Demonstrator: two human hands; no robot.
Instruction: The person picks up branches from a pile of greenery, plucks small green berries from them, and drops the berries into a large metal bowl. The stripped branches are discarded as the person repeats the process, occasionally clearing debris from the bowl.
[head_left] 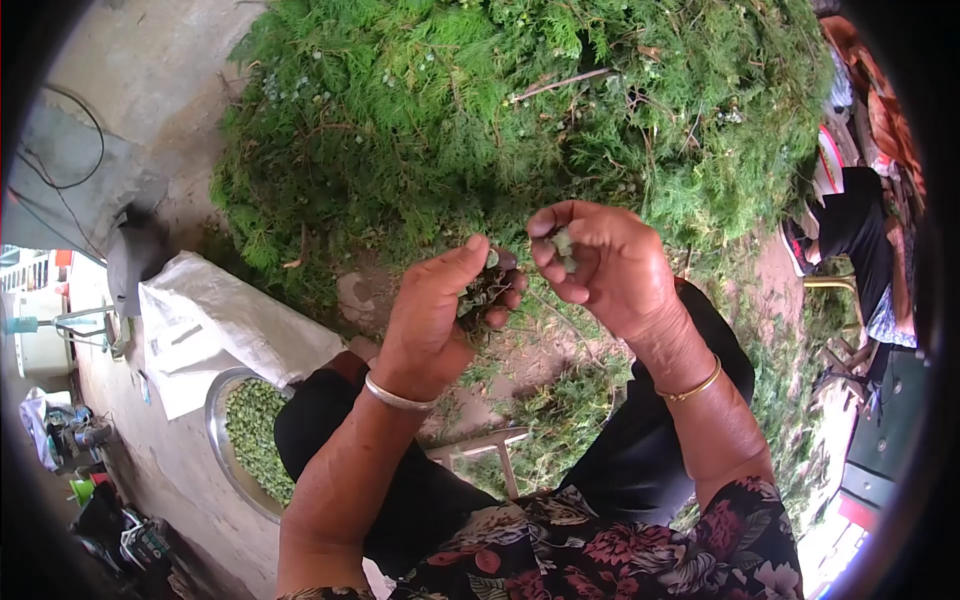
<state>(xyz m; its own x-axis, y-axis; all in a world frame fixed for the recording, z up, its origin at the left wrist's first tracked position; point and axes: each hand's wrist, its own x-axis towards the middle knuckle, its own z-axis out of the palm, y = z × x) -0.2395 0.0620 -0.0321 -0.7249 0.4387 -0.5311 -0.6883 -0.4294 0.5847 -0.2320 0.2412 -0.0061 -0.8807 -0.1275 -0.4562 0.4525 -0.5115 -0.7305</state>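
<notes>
My left hand is closed around a small dark-green sprig with a pale berry at its tip. Close beside it, my right hand pinches a few pale green berries between thumb and fingers. Both hands are raised in front of a big heap of green conifer branches on the ground. A bangle sits on each wrist.
A metal bowl of picked green berries lies at my lower left, next to a white sack. A small stool shows between my knees. Another person sits at the right edge. Clutter lines the left side.
</notes>
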